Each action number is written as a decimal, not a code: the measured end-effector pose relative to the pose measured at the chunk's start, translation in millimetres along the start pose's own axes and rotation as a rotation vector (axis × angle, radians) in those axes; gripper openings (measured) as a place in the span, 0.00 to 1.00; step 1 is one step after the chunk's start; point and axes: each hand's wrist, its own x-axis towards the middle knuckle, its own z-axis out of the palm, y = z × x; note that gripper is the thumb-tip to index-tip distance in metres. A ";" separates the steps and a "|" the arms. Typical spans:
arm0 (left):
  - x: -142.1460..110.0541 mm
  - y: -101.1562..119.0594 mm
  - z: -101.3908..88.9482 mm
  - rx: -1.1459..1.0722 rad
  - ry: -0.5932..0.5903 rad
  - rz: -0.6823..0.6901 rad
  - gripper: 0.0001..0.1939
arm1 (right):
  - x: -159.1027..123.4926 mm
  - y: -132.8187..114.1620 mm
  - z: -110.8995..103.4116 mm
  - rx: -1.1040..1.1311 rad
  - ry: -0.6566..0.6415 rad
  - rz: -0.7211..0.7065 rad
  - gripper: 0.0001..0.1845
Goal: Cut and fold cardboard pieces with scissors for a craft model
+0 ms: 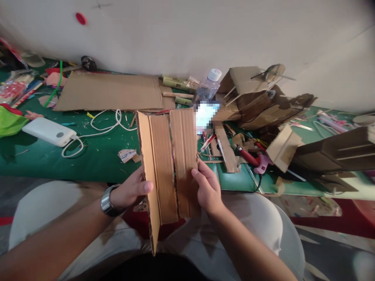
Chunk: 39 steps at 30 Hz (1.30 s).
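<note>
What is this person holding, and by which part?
Cardboard: the left fingers hold its left edge, the right fingers its right edge, both partway down.

Behind the cardboard panels, the fingers of the left hand are hidden, those of the right hand partly so. A bright patch is pixelated beyond recognition, covering a bottle's lower part. The left edge cuts off a green item, its nature unclear.
</note>
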 end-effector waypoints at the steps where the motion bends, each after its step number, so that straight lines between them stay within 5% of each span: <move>1: 0.2 0.3 0.4 0.000 -0.001 -0.001 0.40 | 0.4 0.2 0.2 0.001 0.001 0.004 0.18; 25: -1.5 -8.8 -5.4 -0.004 0.043 -0.021 0.39 | 0.1 4.7 0.1 -0.028 -0.055 -0.018 0.21; 39: 2.3 -16.9 2.4 -0.094 -0.087 0.024 0.31 | -6.2 6.2 8.2 -0.198 -0.030 -0.249 0.15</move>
